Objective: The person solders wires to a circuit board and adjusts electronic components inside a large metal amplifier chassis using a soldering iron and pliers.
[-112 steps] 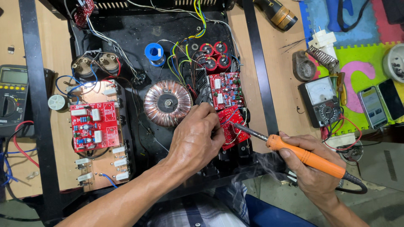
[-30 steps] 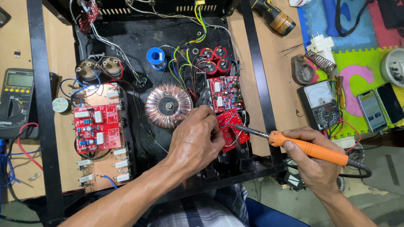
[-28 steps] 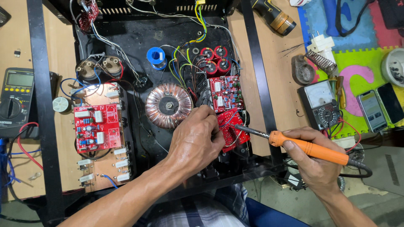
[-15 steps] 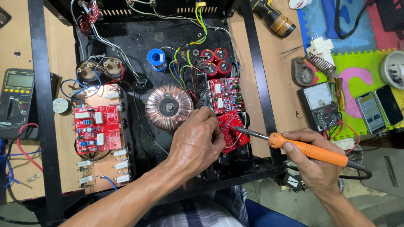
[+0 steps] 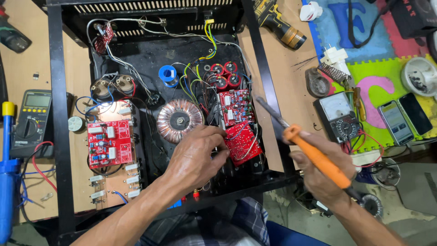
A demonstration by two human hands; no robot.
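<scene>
Left hand [image 5: 195,159] inside the black chassis [image 5: 57,136], fingers [image 5: 217,136] curled and touching the small red circuit board [image 5: 243,143] beside the copper toroid [image 5: 180,120]. Right hand [image 5: 325,175] over the desk [image 5: 277,68] edge, fingers wrapped around the orange soldering iron [image 5: 314,157], tip raised clear of the board.

L hand [image 5: 195,159] palm down, fingers curled, forearm running in from lower left. R hand [image 5: 323,175] in a closed fist grip, thumb on top, wrist bent, forearm coming from lower right. Hands apart.
</scene>
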